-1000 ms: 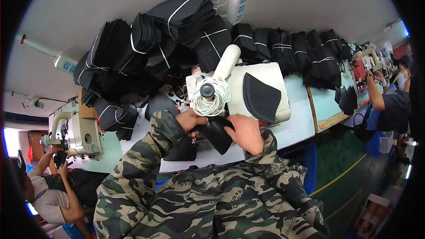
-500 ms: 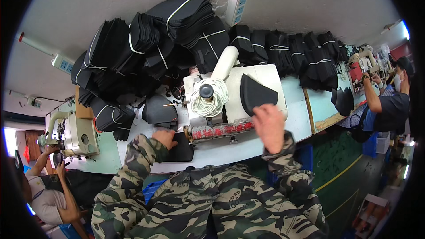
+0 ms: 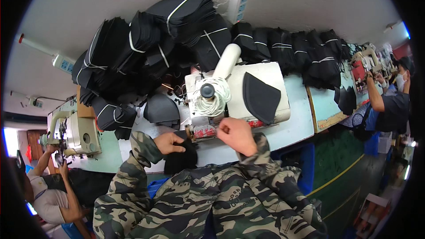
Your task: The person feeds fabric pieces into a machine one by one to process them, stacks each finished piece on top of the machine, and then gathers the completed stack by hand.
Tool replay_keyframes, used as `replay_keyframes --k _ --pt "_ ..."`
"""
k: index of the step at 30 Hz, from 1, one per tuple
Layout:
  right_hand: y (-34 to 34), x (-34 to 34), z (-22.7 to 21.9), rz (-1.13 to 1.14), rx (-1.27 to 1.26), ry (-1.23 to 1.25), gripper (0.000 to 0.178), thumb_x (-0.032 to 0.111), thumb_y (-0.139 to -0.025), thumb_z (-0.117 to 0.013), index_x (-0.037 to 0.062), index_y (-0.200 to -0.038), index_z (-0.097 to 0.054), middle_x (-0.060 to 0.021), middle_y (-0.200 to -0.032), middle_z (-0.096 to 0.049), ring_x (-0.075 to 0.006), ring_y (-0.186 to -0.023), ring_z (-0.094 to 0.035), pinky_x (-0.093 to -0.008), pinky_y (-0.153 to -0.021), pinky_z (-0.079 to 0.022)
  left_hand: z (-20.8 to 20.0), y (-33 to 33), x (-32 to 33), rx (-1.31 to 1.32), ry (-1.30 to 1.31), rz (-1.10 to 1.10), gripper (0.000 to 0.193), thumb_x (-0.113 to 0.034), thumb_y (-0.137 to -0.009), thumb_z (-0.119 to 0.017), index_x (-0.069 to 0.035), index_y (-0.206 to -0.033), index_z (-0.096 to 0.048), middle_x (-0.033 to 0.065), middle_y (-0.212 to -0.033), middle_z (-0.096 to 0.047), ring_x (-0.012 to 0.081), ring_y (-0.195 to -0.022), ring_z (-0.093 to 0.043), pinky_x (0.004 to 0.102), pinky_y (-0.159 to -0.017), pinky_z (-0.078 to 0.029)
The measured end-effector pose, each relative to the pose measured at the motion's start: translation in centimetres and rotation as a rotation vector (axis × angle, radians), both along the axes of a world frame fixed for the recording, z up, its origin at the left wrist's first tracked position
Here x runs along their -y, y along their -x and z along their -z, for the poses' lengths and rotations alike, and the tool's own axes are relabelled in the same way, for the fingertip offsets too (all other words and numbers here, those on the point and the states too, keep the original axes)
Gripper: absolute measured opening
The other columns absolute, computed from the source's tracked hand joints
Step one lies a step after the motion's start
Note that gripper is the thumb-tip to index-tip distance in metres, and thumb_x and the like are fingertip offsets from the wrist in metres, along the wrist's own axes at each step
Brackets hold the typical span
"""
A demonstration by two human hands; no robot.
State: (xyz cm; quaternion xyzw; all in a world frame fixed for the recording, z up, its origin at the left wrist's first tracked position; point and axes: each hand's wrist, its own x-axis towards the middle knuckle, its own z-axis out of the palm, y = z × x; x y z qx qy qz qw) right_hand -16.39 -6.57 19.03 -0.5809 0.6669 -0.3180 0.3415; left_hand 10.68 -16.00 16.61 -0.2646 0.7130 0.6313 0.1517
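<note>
My left hand (image 3: 170,143) is over the table's front edge, fingers stretched toward the right and no piece visibly gripped. Right beside and below it, a black rounded fabric piece (image 3: 182,158) lies at the edge, partly hanging over. My right hand (image 3: 239,136) hovers in front of the sewing machine (image 3: 203,132) with its fingers curled together; whatever they hold, if anything, is hidden. On the machine's pale flat top lies a black fan-shaped piece (image 3: 261,98), apart from both hands. A small stack of black curved pieces (image 3: 161,109) rests left of the machine.
Tied bundles of black pieces (image 3: 177,15) are heaped along the wall. A coil of white cord (image 3: 210,99) sits on the machine. A power strip (image 3: 239,1) hangs above. Co-workers sit left (image 3: 51,199) and right (image 3: 392,106). A blue bin (image 3: 305,168) stands below the table.
My right hand has moved left from the fan-shaped piece to the machine's front, fingers now curled. My left hand has shifted slightly right, and the black piece beneath has moved toward the edge.
</note>
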Motion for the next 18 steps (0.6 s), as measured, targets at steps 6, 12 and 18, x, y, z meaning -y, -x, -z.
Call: replay_keyframes --k 6,12,18 --pt "0.7 -0.6 -0.6 0.07 0.144 -0.03 0.014 0.015 -0.074 -0.065 0.002 -0.076 -0.062 -0.0119 -0.068 -0.062 -0.0272 -0.06 -0.06 -0.0339 -0.056 -0.046 -1.0 4.7 0.8 -0.03 -0.399 -0.428 0.025 -0.017 -0.089 -0.058 0.006 -0.097 -0.062 0.0016 -0.081 -0.064 0.0058 -0.068 -0.055 0.0235 -0.065 -0.045" --pt "1.7 -0.5 -1.2 0.112 0.134 -0.026 0.014 0.014 -0.075 -0.065 0.002 -0.081 -0.063 -0.0124 -0.072 -0.063 -0.0269 -0.062 -0.061 -0.0346 -0.058 -0.047 0.6 5.0 2.1 0.035 -0.39 -0.453 0.024 -0.018 -0.089 -0.058 0.005 -0.094 -0.064 0.0013 -0.081 -0.064 0.0065 -0.069 -0.056 0.0232 -0.065 -0.046" --pt "2.0 1.3 -1.1 -0.039 -0.312 0.278 0.029 0.018 -0.071 -0.069 0.0021 -0.093 -0.061 -0.0104 -0.075 -0.059 -0.0271 -0.073 -0.056 -0.0368 -0.067 -0.046 2.3 8.0 1.2 -0.182 -0.309 -0.545 0.025 -0.015 -0.089 -0.057 0.004 -0.103 -0.062 0.0017 -0.091 -0.063 0.0075 -0.079 -0.053 0.0234 -0.073 -0.043"
